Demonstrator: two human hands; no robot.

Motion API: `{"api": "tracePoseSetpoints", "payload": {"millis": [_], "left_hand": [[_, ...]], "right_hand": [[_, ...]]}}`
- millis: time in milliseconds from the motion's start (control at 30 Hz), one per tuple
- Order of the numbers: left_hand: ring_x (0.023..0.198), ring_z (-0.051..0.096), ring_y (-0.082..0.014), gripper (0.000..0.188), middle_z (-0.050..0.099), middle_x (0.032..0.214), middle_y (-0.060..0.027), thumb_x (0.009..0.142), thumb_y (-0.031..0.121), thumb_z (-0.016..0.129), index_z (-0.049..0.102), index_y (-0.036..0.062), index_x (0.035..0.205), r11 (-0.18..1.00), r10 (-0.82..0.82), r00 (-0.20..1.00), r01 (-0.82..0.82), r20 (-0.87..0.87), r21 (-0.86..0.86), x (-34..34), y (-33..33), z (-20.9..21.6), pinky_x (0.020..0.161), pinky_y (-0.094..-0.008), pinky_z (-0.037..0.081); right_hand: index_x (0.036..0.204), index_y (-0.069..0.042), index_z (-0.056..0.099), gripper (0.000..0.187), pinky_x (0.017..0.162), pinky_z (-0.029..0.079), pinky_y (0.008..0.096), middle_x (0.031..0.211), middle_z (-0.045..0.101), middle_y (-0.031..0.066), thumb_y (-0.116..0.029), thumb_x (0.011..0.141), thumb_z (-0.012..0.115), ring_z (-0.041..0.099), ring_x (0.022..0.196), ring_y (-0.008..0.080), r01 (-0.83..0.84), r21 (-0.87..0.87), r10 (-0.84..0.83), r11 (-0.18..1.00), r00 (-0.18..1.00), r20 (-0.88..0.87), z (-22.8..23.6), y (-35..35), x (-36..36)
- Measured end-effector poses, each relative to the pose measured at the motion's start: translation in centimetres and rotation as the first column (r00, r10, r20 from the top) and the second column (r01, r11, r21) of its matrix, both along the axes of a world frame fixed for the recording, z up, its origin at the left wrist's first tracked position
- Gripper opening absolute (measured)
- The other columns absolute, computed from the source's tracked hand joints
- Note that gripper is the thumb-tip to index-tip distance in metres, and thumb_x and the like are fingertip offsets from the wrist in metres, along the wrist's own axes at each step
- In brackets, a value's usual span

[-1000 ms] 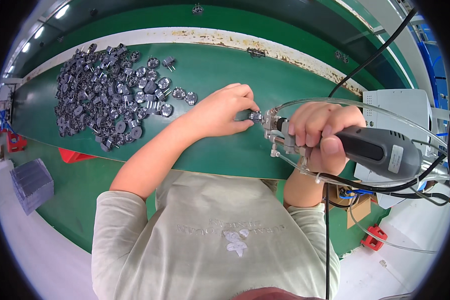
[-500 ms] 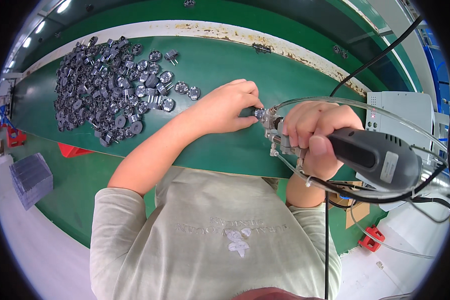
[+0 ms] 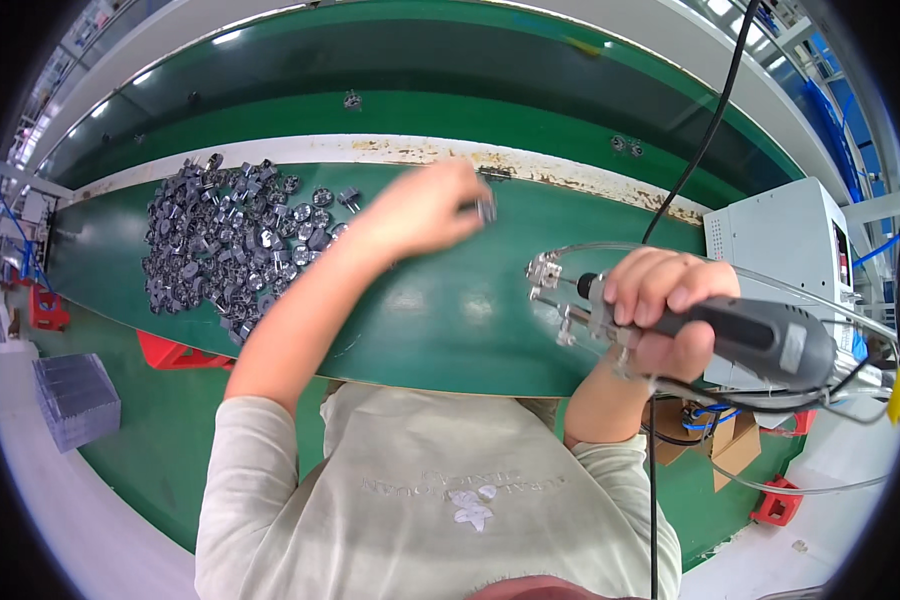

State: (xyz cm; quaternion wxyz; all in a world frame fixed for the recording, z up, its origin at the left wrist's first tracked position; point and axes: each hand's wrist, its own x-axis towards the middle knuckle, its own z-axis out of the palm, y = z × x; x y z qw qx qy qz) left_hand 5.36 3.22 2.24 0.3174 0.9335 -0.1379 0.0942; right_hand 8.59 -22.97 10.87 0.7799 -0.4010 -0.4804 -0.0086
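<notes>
My left hand (image 3: 432, 207), smeared by motion, is raised over the green work surface (image 3: 420, 320) near its far edge. Its fingers pinch a small dark round plug part (image 3: 484, 209), whose details are blurred. To the left lies a big heap of grey and clear round plug parts (image 3: 230, 240), some with metal pins; my left forearm hides its near right side. My right hand (image 3: 670, 305) is wrapped round a black electric screwdriver (image 3: 760, 340). The tool's metal head (image 3: 560, 290), with a clear hose (image 3: 630, 246), points left over the surface and touches no part.
At the right stands a white machine box (image 3: 770, 235). A black cable (image 3: 710, 130) hangs down beside it. Beyond the rusty white rail (image 3: 390, 149) runs a green belt (image 3: 290, 120) with a few plug parts. An opened cardboard box (image 3: 735, 450) is at lower right.
My left hand has moved left and away from the screwdriver's head, taking the plug part with it. The screwdriver stays in my right hand at about the same place. The view has tilted upward.
</notes>
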Motion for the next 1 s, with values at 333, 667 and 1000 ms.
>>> {"api": "tracePoseSetpoints", "payload": {"millis": [333,667,1000], "left_hand": [[0.113,0.055,-0.0332,0.055,0.059,0.12,-0.0112,0.071,0.019,0.075,0.063,0.01,0.125,0.93,0.225,0.974,-0.207,-0.027,0.303,1.9,5.9,1.4,0.098,-0.0418,0.044],[0.108,0.057,-0.027,0.045,0.063,0.109,-0.0072,0.069,0.008,0.075,0.071,0.008,0.114,0.963,0.02,0.967,0.05,-0.255,0.264,-7.5,1.9,2.4,0.102,-0.0392,0.038],[0.102,0.06,-0.0265,0.048,0.064,0.099,-0.006,0.074,0.016,0.078,0.067,0.0068,0.12,0.996,-0.029,0.996,0.021,-0.09,-0.089,-5.2,-5.0,-1.8,0.093,-0.0396,0.045]], "right_hand": [[0.093,-0.002,0.052,0.029,0.057,0.051,0.0331,0.07,0.058,0.0088,-0.005,0.083,0.08,0.056,0.06,0.0172,0.102,0.001,-0.098,0.995,0.958,-0.27,-2.8,0.9,0.4],[0.091,-0.005,0.052,0.041,0.055,0.052,0.0364,0.065,0.058,0.0073,-0.025,0.082,0.087,0.058,0.055,0.0199,-0.007,-0.016,0.003,1.0,0.972,-0.235,-1.2,1.2,-0.7],[0.085,-0.005,0.052,0.034,0.053,0.053,0.0386,0.061,0.057,0.0079,-0.017,0.083,0.084,0.056,0.05,0.0206,-0.058,-0.02,0.05,0.998,0.955,-0.292,-1.2,1.6,-0.3]]}}
